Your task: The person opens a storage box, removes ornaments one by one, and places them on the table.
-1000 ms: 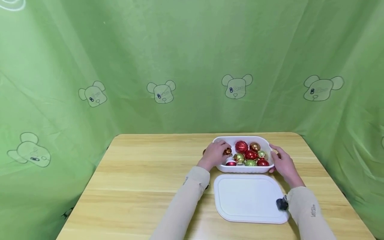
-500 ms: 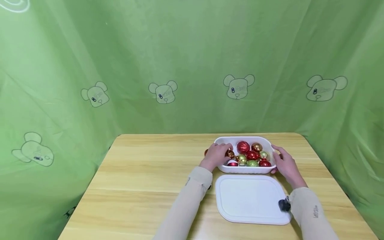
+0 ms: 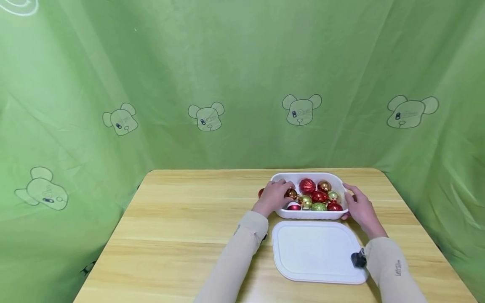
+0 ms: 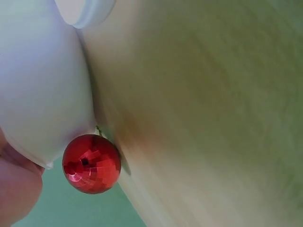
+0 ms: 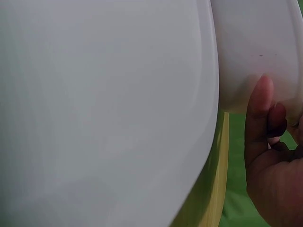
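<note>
A white plastic box [image 3: 308, 214] holding several Christmas baubles in red, gold, green and copper stands toward the back right of the table. My left hand [image 3: 272, 196] reaches over its left end, with thumb and fingers around a copper-brown bauble [image 3: 292, 193] inside. At the opposite end, my right hand [image 3: 360, 206] grips the box by its wall. The right wrist view has a fingertip [image 5: 262, 90] against the outer wall. A faceted red bauble [image 4: 92, 164] lies on the table outside the box's left end, mostly hidden behind the left hand in the head view.
The white lid [image 3: 318, 251] lies flat just in front of the box, partly under the right forearm's camera [image 3: 358, 259]. A green curtain [image 3: 242, 143] hangs close behind the wooden table [image 3: 170, 227], whose back edge is near the box.
The head view has shifted slightly. The left fingers have shifted very little about the copper-brown bauble, and the right hand keeps its grip on the box.
</note>
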The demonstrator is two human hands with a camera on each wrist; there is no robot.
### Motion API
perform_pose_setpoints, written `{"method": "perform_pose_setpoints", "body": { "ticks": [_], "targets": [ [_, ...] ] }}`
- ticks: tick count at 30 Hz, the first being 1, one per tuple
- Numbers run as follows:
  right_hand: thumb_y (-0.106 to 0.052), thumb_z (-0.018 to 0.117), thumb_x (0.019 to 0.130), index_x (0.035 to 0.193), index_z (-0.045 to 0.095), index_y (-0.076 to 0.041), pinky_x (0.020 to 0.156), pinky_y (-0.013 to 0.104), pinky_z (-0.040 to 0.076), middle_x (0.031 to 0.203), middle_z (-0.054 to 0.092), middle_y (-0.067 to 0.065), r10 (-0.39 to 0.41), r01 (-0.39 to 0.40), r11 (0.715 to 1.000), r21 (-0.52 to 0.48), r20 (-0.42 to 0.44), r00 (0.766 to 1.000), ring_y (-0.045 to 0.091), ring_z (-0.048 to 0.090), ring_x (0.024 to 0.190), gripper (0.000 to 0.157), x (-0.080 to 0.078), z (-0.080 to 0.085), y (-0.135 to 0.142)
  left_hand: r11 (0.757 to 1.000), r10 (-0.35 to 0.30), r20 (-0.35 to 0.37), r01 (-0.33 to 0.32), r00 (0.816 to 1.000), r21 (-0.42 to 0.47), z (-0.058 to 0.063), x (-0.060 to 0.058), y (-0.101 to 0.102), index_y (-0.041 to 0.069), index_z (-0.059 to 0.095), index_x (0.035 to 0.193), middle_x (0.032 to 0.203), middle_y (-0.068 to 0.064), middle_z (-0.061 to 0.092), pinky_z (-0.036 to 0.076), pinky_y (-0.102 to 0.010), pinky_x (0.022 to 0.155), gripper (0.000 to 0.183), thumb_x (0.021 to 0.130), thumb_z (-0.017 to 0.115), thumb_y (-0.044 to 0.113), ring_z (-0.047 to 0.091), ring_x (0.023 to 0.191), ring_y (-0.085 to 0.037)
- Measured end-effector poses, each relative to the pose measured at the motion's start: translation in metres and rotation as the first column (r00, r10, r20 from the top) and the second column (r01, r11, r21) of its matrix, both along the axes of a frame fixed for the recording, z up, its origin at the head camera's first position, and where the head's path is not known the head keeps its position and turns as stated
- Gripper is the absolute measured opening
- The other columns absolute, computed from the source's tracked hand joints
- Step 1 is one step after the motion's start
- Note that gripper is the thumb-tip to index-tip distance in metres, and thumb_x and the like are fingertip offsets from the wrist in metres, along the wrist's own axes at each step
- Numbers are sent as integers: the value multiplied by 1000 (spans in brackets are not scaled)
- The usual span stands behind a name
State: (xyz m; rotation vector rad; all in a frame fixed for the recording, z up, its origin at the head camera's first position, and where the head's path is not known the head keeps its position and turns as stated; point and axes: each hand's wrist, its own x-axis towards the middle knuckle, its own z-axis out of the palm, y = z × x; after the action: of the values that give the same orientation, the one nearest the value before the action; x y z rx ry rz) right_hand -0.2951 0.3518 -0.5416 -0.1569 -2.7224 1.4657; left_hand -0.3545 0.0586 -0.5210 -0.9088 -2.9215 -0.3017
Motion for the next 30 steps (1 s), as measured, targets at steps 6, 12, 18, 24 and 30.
{"method": "perform_pose_setpoints", "body": {
  "ticks": [6, 12, 18, 24, 30],
  "targets": [
    [-34, 32, 113, 165, 23, -15, 56, 38, 62, 105, 56, 26, 5, -5, 1000, -7, 3, 1000, 20, 65, 60, 56, 0, 1, 0, 994, -15, 15, 13, 1000, 110, 0, 1, -3, 27, 60, 139, 132, 3, 63, 49, -35, 109, 44, 98, 69, 43, 63, 120, -16],
    [-34, 32, 113, 165, 24, -15, 55, 37, 62, 103, 58, 26, -5, 5, 1000, 26, 0, 1000, 20, 66, 60, 55, 1, 2, -1, 977, -26, 33, 19, 999, 211, 3, 1, -7, 25, 58, 142, 137, 1, 61, 48, -36, 112, 46, 99, 69, 38, 62, 123, -16],
    [-32, 32, 113, 164, 25, -13, 55, 37, 62, 102, 58, 27, -11, 12, 998, 54, -8, 1000, 22, 65, 61, 55, 1, 2, -2, 937, -38, 64, 14, 997, 349, 6, -1, -12, 24, 58, 142, 137, 1, 61, 50, -33, 111, 46, 99, 69, 35, 62, 124, -16],
    [-32, 32, 113, 165, 24, -14, 55, 36, 62, 102, 56, 26, -18, 18, 998, 57, -3, 1000, 23, 64, 62, 55, 0, 2, -2, 891, -42, 81, 1, 996, 454, 13, -1, -23, 22, 58, 142, 135, 0, 61, 52, -29, 107, 46, 99, 69, 33, 64, 119, -14],
    [-29, 31, 113, 165, 24, -14, 56, 38, 63, 106, 56, 30, -8, 8, 999, 32, -2, 1000, 23, 65, 63, 55, 1, 2, -2, 848, -39, 91, -15, 995, 530, 24, 2, -41, 19, 60, 140, 132, -1, 63, 55, -27, 100, 45, 98, 72, 28, 64, 113, -14]
  ]
}}
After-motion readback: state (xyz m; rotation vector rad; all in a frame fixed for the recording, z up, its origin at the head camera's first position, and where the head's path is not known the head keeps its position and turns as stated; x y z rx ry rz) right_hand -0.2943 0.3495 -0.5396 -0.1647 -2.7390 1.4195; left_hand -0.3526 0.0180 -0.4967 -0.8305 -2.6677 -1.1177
